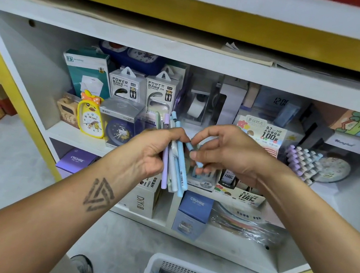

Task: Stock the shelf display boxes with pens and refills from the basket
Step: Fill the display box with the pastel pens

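My left hand (154,149) grips a bundle of pastel pens (175,158), blue, lilac, white and green, held upright in front of the shelf. My right hand (223,151) pinches one light blue pen (192,151) between thumb and fingers, right beside the bundle. Behind my right hand stands a display box of pens with lilac, white and blue caps (301,163), and another display box labelled 0.7 HB 100 (264,133). The white plastic basket (157,268) sits on the floor at the bottom, with a few pens and a dark item inside.
The white shelf (78,136) holds power bank boxes (144,88), a yellow duck clock (91,117), a blue clock in a clear box (119,126). Below are purple and blue CRUHRE boxes (195,211) and a DIY box (144,198). A yellow post (5,81) edges the left.
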The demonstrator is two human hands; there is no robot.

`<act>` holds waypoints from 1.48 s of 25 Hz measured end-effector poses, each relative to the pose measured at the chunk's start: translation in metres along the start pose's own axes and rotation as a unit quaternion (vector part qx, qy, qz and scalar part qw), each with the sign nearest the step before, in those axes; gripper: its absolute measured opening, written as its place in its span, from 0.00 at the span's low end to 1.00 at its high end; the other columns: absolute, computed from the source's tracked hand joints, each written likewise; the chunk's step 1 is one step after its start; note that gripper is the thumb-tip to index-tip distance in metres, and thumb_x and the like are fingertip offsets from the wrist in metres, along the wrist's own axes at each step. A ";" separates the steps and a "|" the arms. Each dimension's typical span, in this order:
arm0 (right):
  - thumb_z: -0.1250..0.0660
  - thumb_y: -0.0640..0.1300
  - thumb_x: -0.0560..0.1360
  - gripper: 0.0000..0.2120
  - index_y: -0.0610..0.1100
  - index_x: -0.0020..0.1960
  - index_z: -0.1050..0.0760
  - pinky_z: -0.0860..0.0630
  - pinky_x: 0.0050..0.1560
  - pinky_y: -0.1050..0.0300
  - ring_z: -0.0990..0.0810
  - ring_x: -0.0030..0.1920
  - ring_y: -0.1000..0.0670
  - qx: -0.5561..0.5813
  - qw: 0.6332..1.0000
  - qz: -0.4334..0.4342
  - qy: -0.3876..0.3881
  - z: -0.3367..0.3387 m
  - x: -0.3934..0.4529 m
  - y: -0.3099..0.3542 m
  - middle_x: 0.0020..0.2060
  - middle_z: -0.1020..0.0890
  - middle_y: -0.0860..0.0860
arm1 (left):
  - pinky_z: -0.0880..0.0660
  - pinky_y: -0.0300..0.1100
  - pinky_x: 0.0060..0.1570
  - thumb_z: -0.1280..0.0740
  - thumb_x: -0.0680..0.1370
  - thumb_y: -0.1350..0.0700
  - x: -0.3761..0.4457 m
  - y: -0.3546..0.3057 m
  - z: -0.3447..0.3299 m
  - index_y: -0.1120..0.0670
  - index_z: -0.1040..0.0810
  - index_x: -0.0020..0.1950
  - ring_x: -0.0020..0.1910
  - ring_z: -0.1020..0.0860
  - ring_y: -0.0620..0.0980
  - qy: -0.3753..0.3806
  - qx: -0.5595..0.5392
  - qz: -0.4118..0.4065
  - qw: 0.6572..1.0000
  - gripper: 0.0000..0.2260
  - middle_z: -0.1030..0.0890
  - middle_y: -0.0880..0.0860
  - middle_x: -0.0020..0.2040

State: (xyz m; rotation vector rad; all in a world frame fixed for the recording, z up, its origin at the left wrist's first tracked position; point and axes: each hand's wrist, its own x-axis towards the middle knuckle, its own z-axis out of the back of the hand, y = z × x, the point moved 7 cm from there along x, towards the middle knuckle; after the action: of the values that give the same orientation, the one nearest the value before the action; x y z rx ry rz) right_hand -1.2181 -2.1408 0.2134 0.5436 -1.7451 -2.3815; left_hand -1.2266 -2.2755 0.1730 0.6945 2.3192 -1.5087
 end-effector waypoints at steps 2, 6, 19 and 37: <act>0.27 0.33 0.74 0.08 0.42 0.50 0.17 0.21 0.38 0.54 0.17 0.33 0.48 -0.078 0.990 0.038 -0.108 0.028 0.001 0.006 0.37 0.14 0.41 | 0.20 0.42 0.32 0.32 0.72 0.69 0.001 -0.004 0.007 0.63 0.21 0.52 0.32 0.19 0.52 -0.008 0.002 -0.006 1.000 0.09 0.19 0.59 0.38; 0.30 0.37 0.77 0.04 0.43 0.48 0.17 0.22 0.37 0.49 0.20 0.30 0.50 -0.127 0.965 0.099 -0.208 0.061 0.000 0.019 0.34 0.15 0.44 | 0.21 0.42 0.35 0.31 0.72 0.68 0.004 -0.007 0.020 0.60 0.22 0.42 0.31 0.23 0.50 -0.010 -0.002 0.014 1.000 0.03 0.21 0.57 0.34; 0.26 0.36 0.71 0.10 0.36 0.50 0.22 0.23 0.31 0.59 0.22 0.26 0.50 0.049 0.916 0.164 -0.363 0.185 -0.138 -0.022 0.29 0.17 0.48 | 0.23 0.40 0.32 0.25 0.67 0.62 -0.005 0.049 -0.117 0.59 0.19 0.43 0.30 0.23 0.49 0.158 0.032 0.080 0.984 0.07 0.21 0.55 0.34; 0.29 0.43 0.77 0.05 0.48 0.43 0.22 0.19 0.42 0.51 0.19 0.37 0.56 -0.363 0.837 0.085 -0.400 0.206 -0.140 -0.059 0.34 0.18 0.56 | 0.22 0.41 0.36 0.24 0.64 0.62 0.010 0.087 -0.168 0.60 0.18 0.47 0.32 0.22 0.49 0.168 0.047 0.080 0.981 0.12 0.20 0.55 0.36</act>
State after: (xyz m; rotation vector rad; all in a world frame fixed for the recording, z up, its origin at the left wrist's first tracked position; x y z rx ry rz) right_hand -1.1584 -1.8930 0.2403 -0.7741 -0.7802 -3.0297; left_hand -1.1852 -2.0907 0.1701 1.2138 2.3630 -1.5348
